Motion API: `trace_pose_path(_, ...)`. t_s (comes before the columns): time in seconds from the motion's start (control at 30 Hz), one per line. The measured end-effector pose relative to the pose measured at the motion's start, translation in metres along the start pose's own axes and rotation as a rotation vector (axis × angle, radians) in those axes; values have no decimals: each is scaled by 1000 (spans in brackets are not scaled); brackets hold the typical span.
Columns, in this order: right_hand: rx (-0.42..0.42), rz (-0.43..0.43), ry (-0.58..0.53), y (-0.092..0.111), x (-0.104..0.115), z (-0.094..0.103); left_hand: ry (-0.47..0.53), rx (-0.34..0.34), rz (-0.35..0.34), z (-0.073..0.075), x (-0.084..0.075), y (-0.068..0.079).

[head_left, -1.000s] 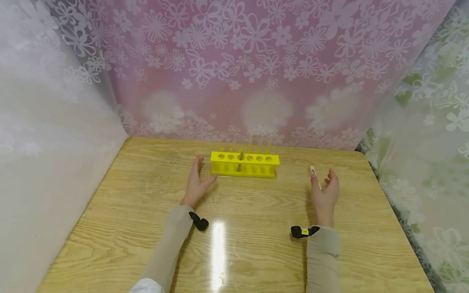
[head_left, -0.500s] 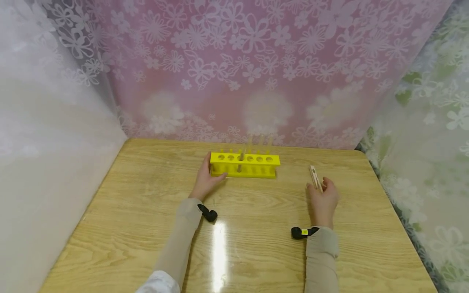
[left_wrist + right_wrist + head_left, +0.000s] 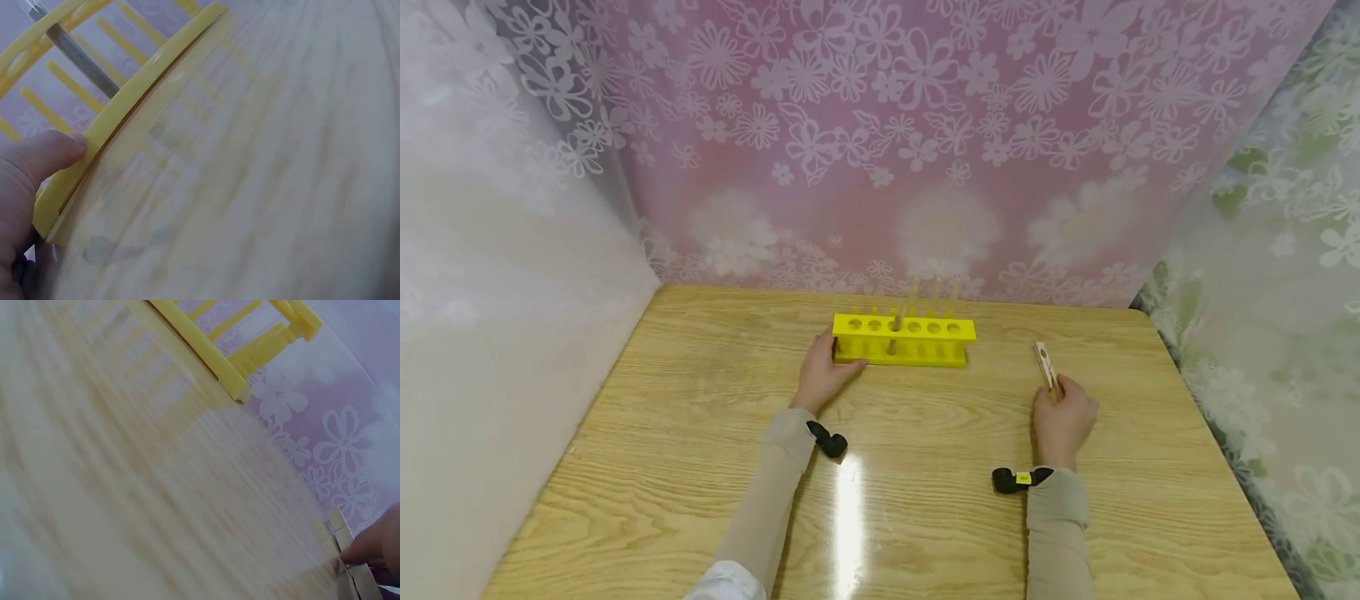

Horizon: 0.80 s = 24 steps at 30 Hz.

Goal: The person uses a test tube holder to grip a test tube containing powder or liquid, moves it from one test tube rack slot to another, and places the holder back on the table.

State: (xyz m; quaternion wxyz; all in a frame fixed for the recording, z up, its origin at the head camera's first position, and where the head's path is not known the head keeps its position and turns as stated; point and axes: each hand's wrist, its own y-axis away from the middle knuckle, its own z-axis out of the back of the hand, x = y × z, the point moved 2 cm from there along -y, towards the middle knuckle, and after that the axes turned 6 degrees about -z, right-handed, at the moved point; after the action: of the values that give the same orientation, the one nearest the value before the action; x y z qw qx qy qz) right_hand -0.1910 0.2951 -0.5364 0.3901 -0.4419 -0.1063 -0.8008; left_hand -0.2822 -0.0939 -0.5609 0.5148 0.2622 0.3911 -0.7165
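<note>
At the table's far side stands a yellow test tube rack (image 3: pixel 917 337) with a row of round holes. My left hand (image 3: pixel 822 375) grips its left end, the thumb (image 3: pixel 59 150) pressed on the front of the base and the other fingers mostly hidden. One test tube (image 3: pixel 84 62) with dark grey contents leans slightly in a middle hole. On the right, my right hand (image 3: pixel 1066 421) pinches the near end of a wooden test tube clamp (image 3: pixel 1045 364), which points away from me. Only part of that clamp shows in the right wrist view, beside the fingertips (image 3: pixel 356 550).
Behind the rack's right half, 3 pale clear tubes (image 3: pixel 936 289) rise above the top. The wood-grain table (image 3: pixel 925 467) ends at a pink flowered curtain (image 3: pixel 865 125), with more cloth along the left and right sides.
My left hand has moved right and taken hold of the rack's left end. My right hand's fingers have closed on the wooden clamp's near end. The rack has hardly shifted.
</note>
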Motion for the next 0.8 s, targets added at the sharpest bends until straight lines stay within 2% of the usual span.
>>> trace_pose_path(0.2, -62, 21, 21, -1, -4, 0, -11, -8, -2, -1, -4, 0)
trace_pose_path(0.53, -4, -52, 76, 1, 2, 1, -42, -1, -41, 0, -3, 0)
trace_pose_path(0.8, 8, -72, 98, 2, 2, 1, -59, 17, -32, 1, -4, 0)
